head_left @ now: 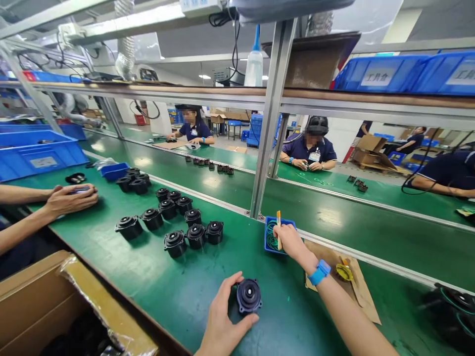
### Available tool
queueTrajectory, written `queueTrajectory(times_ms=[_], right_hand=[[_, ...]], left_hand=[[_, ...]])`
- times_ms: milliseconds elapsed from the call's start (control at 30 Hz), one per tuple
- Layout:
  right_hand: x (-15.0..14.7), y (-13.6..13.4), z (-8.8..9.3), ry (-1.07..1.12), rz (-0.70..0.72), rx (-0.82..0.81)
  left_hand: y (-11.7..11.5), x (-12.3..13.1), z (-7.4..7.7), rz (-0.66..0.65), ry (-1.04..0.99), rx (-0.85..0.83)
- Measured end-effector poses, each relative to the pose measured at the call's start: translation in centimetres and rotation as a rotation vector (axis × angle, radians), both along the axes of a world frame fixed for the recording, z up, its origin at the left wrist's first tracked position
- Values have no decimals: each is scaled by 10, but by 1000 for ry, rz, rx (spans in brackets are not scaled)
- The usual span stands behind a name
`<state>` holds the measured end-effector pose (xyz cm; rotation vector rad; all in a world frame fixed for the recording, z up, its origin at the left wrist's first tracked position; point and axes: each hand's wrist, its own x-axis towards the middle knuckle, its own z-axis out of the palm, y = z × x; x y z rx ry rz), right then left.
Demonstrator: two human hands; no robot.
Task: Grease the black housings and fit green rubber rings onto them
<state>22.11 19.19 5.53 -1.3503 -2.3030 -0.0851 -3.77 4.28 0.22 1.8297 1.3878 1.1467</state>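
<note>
My left hand (221,316) curls round a round black plastic part (248,295) that rests on the green bench near the front edge. My right hand (291,243), with a blue wristband, pinches a small brush with an orange handle (278,228) and reaches into a small blue tray (269,236) holding green rings. A group of several similar black parts (174,220) stands to the left on the bench.
A co-worker's hands (70,198) work at the left. A cardboard box (48,306) sits at the front left, a brown card with a yellow lid (344,272) to the right. A metal post (265,128) rises behind the tray. Other people sit across the conveyor.
</note>
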Motion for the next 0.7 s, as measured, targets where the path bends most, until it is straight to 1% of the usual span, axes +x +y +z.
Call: queueTrajectory(times_ms=[100,167,233,300,367,433,467,500,567,633,700], right_hand=[[4,-10,10,74,23,34],[4,-27,17,147,52,65],[-3,-52,23,219,104,86],[-15,-80,25,284,198,87],[-29,-104,21,359,348,83],[-40,-121,13,404,509,91],[-44,-126,9,405,568,97],[-47,-130,6,401,596,101],[-48,-132,4,413,581,89],[-45,-132,5,448,495,50],[-43,-130,9,430,423,-6]], left_hand=[[-11,2,-4,-26,-154,-40],[-14,3,-4,-22,-217,-70],[-13,3,-3,-30,-259,-99],[-11,3,-1,-53,-280,-116],[-9,3,0,-76,-279,-120],[-8,2,2,-95,-260,-111],[-7,2,3,-107,-243,-102],[-7,1,4,-121,-220,-87],[-5,-2,8,-160,-151,-40],[-2,-5,12,-191,-61,32],[2,-8,16,-198,29,117]])
